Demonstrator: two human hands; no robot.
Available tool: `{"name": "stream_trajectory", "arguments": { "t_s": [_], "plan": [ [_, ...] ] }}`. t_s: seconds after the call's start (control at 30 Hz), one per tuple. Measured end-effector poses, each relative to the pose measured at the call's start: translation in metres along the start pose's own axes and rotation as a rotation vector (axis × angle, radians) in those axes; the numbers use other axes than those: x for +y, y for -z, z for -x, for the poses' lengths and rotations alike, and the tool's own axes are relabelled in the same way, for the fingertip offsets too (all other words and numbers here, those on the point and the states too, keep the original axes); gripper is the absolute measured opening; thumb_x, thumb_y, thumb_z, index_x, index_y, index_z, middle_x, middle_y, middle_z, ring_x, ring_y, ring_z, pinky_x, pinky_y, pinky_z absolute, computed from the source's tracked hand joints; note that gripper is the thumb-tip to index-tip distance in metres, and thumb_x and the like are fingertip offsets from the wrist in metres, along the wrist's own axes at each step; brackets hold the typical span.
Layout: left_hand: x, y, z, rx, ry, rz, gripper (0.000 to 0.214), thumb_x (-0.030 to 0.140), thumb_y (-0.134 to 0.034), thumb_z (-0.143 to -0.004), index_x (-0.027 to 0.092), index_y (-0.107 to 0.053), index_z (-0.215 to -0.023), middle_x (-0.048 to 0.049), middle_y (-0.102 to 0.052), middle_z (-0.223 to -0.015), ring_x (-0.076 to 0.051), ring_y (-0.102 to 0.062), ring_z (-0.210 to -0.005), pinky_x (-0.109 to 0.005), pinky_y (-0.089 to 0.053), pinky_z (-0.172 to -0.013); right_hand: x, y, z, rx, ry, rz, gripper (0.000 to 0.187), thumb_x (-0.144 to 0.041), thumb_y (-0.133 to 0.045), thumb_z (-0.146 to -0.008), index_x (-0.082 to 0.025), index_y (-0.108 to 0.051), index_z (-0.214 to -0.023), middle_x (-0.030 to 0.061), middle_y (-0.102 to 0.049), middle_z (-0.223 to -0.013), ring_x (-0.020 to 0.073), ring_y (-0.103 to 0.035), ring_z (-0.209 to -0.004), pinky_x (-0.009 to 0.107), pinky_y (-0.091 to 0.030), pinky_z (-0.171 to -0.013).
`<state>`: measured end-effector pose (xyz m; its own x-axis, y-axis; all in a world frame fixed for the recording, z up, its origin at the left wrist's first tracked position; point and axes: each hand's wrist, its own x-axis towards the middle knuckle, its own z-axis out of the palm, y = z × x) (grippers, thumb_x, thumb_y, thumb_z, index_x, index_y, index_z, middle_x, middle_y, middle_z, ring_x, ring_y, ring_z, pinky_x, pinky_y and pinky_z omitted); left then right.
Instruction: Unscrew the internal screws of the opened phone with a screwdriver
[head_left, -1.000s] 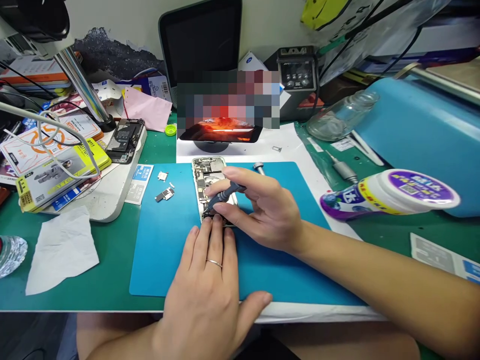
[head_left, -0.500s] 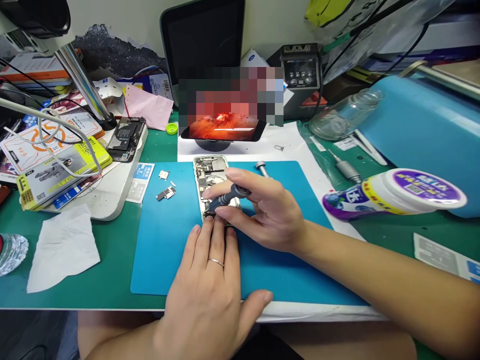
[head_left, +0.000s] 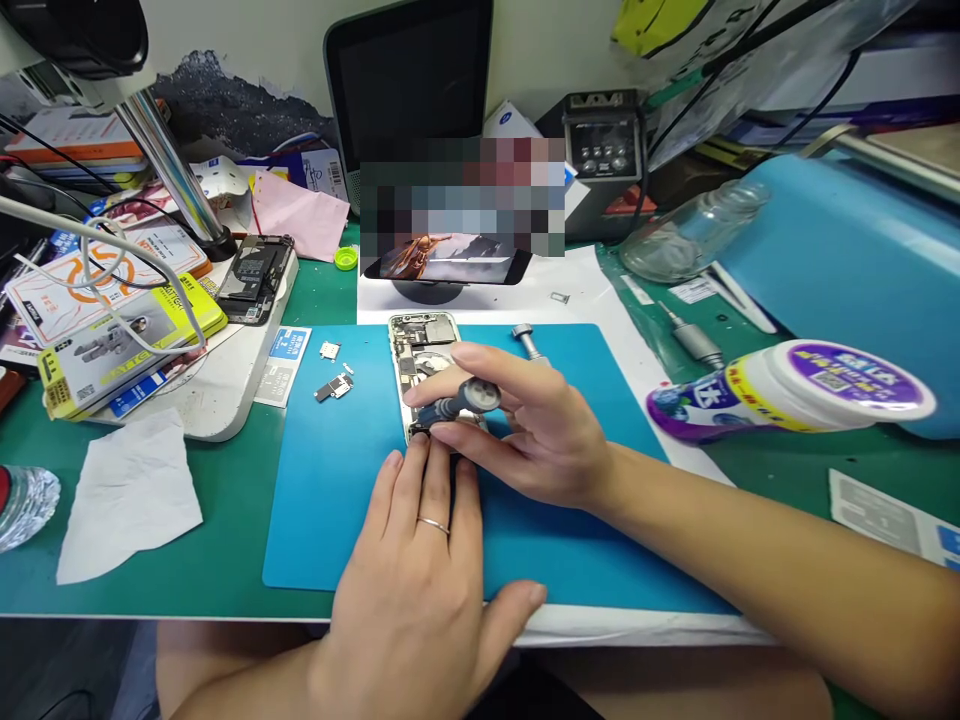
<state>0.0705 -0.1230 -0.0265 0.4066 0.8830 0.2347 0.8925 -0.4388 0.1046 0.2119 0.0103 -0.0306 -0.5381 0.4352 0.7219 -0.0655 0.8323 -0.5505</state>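
Observation:
An opened phone with its inner parts bare lies on a blue mat. My right hand grips a dark screwdriver between thumb and fingers, its shaft slanting down to the phone's lower end. Its tip is hidden from me. My left hand lies flat with fingers stretched out, fingertips touching the phone's bottom edge. Small metal phone parts rest on the mat left of the phone. A second screwdriver lies beyond my right hand, partly covered by it.
A phone on a stand stands behind the mat. To the right are a white and purple bottle, a glass jar and a grey tool. On the left lie a yellow box, another opened phone and a tissue.
The screwdriver's handle end has tipped slightly, turning its round cap more toward me. My left hand keeps its place at the phone. The picture on the standing phone has changed.

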Motion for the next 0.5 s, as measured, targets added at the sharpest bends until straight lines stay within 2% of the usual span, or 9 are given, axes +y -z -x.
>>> {"name": "stream_trajectory", "arguments": {
  "t_s": [0.23,0.5],
  "plan": [
    [-0.0003,0.0003,0.0004,-0.002,-0.004,0.004,0.073,0.060,-0.037,-0.103,0.003,-0.047,-0.147,-0.0238,-0.050,-0.151,-0.038,-0.042,-0.145,-0.050,-0.036,-0.120,0.0004,0.0013,-0.0006,-0.011,0.059,0.045,0.077,-0.006,-0.061,-0.093,-0.034,-0.028,-0.157,0.0066,-0.071,-0.127,0.0184,-0.074,-0.106,0.038,-0.065,-0.096],
    [-0.0011,0.0002,-0.0008,0.006,-0.008,0.001,0.072,0.060,-0.037,-0.102,0.003,-0.052,-0.144,-0.0234,-0.053,-0.148,-0.038,-0.046,-0.142,-0.050,-0.036,-0.120,0.0016,0.0020,-0.0012,-0.034,0.143,0.079,0.074,-0.006,-0.062,-0.093,-0.028,-0.030,-0.156,0.0089,-0.073,-0.120,0.0187,-0.073,-0.103,0.035,-0.064,-0.089]
  ]
}}
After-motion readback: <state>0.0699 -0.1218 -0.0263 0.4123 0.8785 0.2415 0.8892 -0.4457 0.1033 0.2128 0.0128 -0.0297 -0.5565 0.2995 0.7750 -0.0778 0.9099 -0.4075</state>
